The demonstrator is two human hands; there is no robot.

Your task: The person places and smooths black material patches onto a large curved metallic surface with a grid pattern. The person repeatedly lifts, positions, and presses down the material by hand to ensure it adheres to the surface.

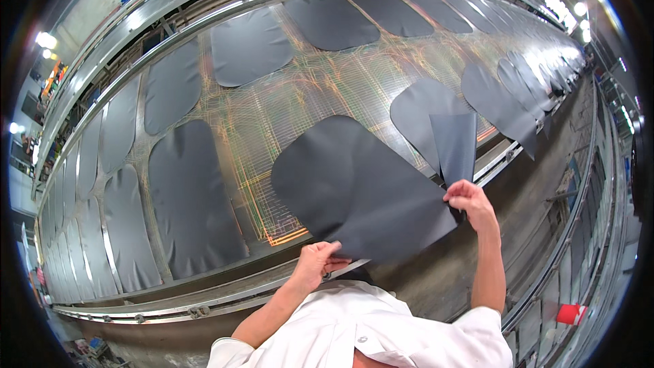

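A dark grey sheet piece (354,184) with a rounded far end stretches between my two hands, its near edge lifted past the table's front rail. My left hand (319,264) pinches its near left corner between thumb and fingers. At the near right corner, my right hand (469,203) is closed on the same sheet. Just beyond my right hand lies another grey piece (422,112), with a folded flap (455,143) standing over its near right part. To the left, a similar rounded piece (194,197) rests flat on the table.
The long table (262,119) is marked with many coloured lines. More grey pieces (252,48) lie in rows along its far side and toward both ends. A metal rail (184,317) runs along the front edge. A red object (571,313) is at the lower right.
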